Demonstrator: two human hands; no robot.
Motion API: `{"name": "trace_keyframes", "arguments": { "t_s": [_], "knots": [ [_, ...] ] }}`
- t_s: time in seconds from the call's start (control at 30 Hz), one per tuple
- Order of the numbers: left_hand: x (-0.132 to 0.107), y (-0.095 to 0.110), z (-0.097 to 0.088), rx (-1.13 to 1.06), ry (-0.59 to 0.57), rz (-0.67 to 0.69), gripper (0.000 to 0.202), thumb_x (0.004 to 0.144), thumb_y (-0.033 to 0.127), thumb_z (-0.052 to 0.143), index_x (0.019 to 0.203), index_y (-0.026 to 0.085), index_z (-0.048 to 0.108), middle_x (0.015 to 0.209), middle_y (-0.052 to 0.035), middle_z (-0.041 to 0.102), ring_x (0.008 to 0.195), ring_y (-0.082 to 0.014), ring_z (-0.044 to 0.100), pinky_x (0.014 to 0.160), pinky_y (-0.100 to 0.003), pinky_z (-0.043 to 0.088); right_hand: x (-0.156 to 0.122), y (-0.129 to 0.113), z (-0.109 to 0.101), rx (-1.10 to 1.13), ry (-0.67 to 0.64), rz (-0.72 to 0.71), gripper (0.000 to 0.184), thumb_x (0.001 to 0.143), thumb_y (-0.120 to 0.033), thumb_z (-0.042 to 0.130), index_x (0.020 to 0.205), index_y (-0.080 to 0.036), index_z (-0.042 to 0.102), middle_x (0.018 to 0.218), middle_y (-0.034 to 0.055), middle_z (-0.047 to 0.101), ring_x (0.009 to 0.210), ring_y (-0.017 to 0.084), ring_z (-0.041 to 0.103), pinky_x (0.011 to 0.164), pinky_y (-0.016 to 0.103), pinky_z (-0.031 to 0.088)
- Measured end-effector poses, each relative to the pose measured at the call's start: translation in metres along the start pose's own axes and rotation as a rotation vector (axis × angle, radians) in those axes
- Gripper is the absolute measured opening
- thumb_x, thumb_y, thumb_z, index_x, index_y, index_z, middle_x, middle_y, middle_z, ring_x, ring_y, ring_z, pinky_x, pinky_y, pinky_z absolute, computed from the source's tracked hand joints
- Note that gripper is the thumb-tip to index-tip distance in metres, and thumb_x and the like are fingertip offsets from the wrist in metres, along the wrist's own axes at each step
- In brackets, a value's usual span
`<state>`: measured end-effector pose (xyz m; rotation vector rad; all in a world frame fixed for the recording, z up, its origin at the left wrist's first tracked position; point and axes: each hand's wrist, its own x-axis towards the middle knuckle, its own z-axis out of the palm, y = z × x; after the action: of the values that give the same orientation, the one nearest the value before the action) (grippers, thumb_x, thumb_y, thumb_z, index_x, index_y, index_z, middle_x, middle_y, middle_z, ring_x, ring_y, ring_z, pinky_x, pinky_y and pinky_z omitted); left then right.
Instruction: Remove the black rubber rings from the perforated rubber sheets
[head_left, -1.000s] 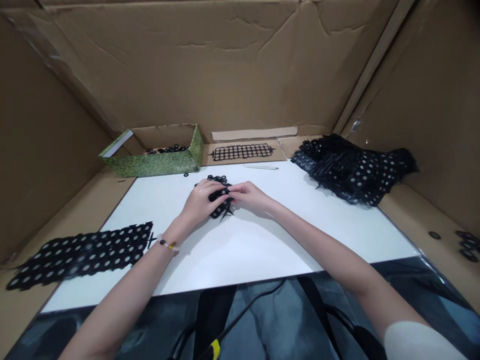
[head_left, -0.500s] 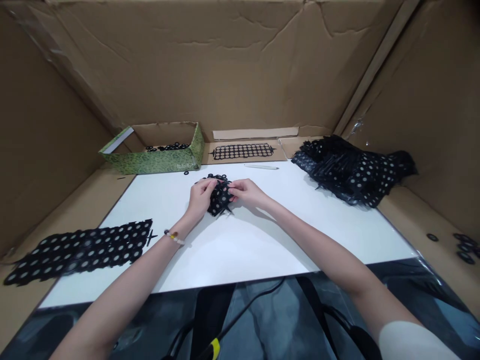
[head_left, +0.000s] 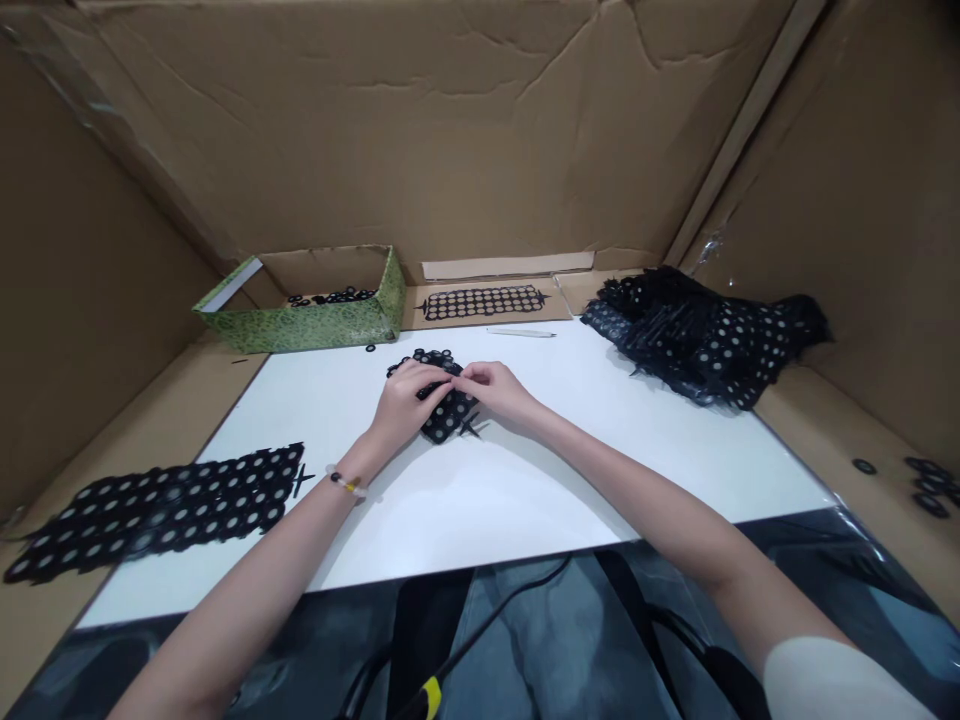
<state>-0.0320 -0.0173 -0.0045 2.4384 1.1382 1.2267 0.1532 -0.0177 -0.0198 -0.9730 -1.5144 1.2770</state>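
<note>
"Cardboard walls (head_left: 375, 130) box in our whole view, and a white tabletop (head_left: 570, 480) runs out from under our forearms. What have we got in the middle?"

"A perforated black sheet (head_left: 450, 418), a small crumpled piece of it, at the centre of the tabletop and right under our hands. Half a second ago it sat bunched up. Now it lies flatter and reaches further toward us, out past the left hand."

"And the hands themselves?"

"Our left hand (head_left: 409, 400) is closed over the sheet's upper part, fingers curled down onto it. Our right hand (head_left: 491, 388) comes in from the other side, its fingertips (head_left: 466, 378) pinched on the sheet's edge, almost touching the left. So we're holding it between the two, and it's no longer a loose bundle."

"What's around us?"

"Further back, a green patterned box (head_left: 352, 328) holds small black rings (head_left: 334, 296). Beside it, a flat black sheet (head_left: 484, 302) lies on a cardboard flap, with a slim pen (head_left: 521, 332) just in front — near the tabletop's far edge. A long black strip (head_left: 165, 515) lies off to our left, hanging over the tabletop's edge, and a heap of black sheets (head_left: 697, 340) sits to our right. A few loose rings (head_left: 930, 490) lie on the cardboard ledge, well apart from everything."
</note>
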Motion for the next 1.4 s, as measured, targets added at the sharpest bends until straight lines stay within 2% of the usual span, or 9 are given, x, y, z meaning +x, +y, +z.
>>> {"name": "trace_keyframes", "arguments": {
  "t_s": [0.2,0.47,0.77,0.83,0.97,1.1,1.17,1.27,1.4],
  "knots": [
    [0.000,0.004,-0.001,0.007,0.042,0.025,0.019,0.090,0.034,0.062,0.087,0.021,0.075,0.094,-0.0077,0.077,0.088,-0.0228,0.069,0.084,-0.039,0.053,0.004,0.004,-0.003,0.071,0.006,0.011,0.027,0.074,-0.043,0.067,0.078,-0.016,0.069,0.077,0.0025,0.067,0.074,0.015,0.057,0.070,0.026,0.045],
    [-0.003,0.007,0.000,0.013,0.061,0.064,0.019,0.092,0.033,0.060,0.085,0.021,0.073,0.092,-0.0076,0.076,0.085,-0.0217,0.068,0.082,-0.039,0.053,0.002,-0.003,-0.004,0.110,-0.005,0.012,0.023,0.072,-0.038,0.069,0.072,-0.015,0.072,0.078,0.0042,0.071,0.078,0.017,0.060,0.079,0.029,0.044],
    [-0.004,0.013,0.001,-0.001,0.076,0.157,0.015,0.091,0.028,0.062,0.083,0.020,0.072,0.088,-0.0069,0.076,0.080,-0.0198,0.066,0.077,-0.037,0.052,-0.001,-0.002,0.005,0.165,0.026,0.129,0.014,0.067,-0.027,0.060,0.062,-0.016,0.064,0.062,-0.0020,0.062,0.064,0.011,0.050,0.065,0.023,0.036],
    [-0.002,0.014,0.000,-0.034,0.116,0.120,0.014,0.089,0.027,0.063,0.082,0.020,0.073,0.086,-0.0059,0.076,0.080,-0.0199,0.066,0.078,-0.037,0.052,0.000,-0.002,0.008,0.222,0.029,0.147,0.014,0.068,-0.029,0.060,0.062,-0.016,0.062,0.060,-0.0036,0.059,0.061,0.010,0.047,0.062,0.023,0.034],
    [0.002,0.014,-0.002,-0.108,0.188,-0.105,0.014,0.084,0.033,0.068,0.081,0.022,0.076,0.083,-0.0048,0.076,0.082,-0.0209,0.064,0.078,-0.036,0.051,0.001,-0.007,0.008,0.275,0.053,0.132,0.016,0.069,-0.032,0.066,0.069,-0.016,0.065,0.068,-0.0020,0.063,0.067,0.011,0.053,0.065,0.023,0.039],
    [0.003,0.012,-0.001,-0.219,0.199,-0.303,0.018,0.078,0.039,0.072,0.080,0.022,0.078,0.081,-0.0046,0.075,0.076,-0.0199,0.063,0.073,-0.034,0.049,0.001,-0.008,0.007,0.245,0.077,0.123,0.021,0.070,-0.034,0.068,0.082,-0.017,0.067,0.079,0.0012,0.068,0.075,0.015,0.059,0.070,0.027,0.045],
    [0.003,0.012,0.001,-0.279,0.187,-0.367,0.020,0.075,0.040,0.073,0.079,0.021,0.078,0.079,-0.0047,0.074,0.075,-0.0198,0.063,0.072,-0.034,0.049,0.000,-0.006,0.007,0.174,0.073,0.054,0.024,0.070,-0.034,0.071,0.086,-0.017,0.067,0.084,0.0017,0.069,0.079,0.015,0.060,0.076,0.029,0.046],
    [0.003,0.014,0.002,-0.347,0.159,-0.409,0.021,0.073,0.041,0.075,0.078,0.021,0.079,0.078,-0.0048,0.074,0.074,-0.0198,0.063,0.070,-0.033,0.048,-0.002,0.000,0.009,0.024,0.064,-0.071,0.024,0.071,-0.034,0.072,0.087,-0.017,0.067,0.086,0.0014,0.069,0.083,0.016,0.061,0.082,0.030,0.045],
    [0.002,0.016,0.001,-0.275,0.129,-0.364,0.019,0.073,0.038,0.076,0.080,0.022,0.080,0.077,-0.0043,0.072,0.071,-0.0194,0.061,0.071,-0.034,0.048,-0.004,0.003,0.008,-0.075,0.104,-0.130,0.018,0.076,-0.032,0.064,0.085,-0.017,0.067,0.084,0.0008,0.068,0.082,0.016,0.060,0.079,0.028,0.044]
  ]
}}
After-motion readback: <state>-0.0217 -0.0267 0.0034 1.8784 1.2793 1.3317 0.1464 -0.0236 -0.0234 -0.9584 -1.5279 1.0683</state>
